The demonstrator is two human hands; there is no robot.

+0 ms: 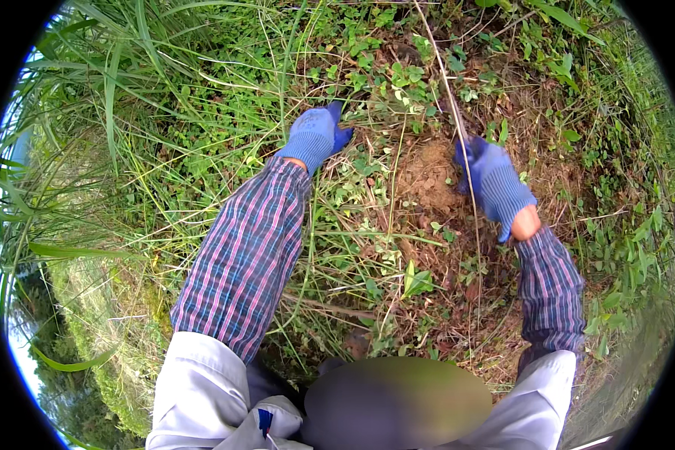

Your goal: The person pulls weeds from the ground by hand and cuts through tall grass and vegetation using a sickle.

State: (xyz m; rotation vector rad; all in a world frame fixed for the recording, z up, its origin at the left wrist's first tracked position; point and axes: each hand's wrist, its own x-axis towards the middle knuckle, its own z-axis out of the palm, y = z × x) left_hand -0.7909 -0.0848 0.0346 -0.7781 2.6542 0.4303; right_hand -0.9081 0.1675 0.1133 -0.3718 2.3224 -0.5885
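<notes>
My left hand [322,130], in a blue coated knit glove, is low over green weeds and cut grass left of the middle, thumb and fingers apart; its fingertips are partly hidden among the leaves. On the right, my right hand [484,166] wears a matching glove and is slightly blurred, its fingers curled at a long dry stalk [447,84] that runs from the top of the view down past the wrist. Whether the fingers grip the stalk cannot be made out. Between the hands lies a patch of bare brown soil [430,174].
Tall green grass [112,84] leans in at the left. Leafy weeds [641,247] grow on the right. A brown woody stem [332,306] lies near the body, below a broad-leaved seedling [416,281]. Dry clippings cover the ground around the soil.
</notes>
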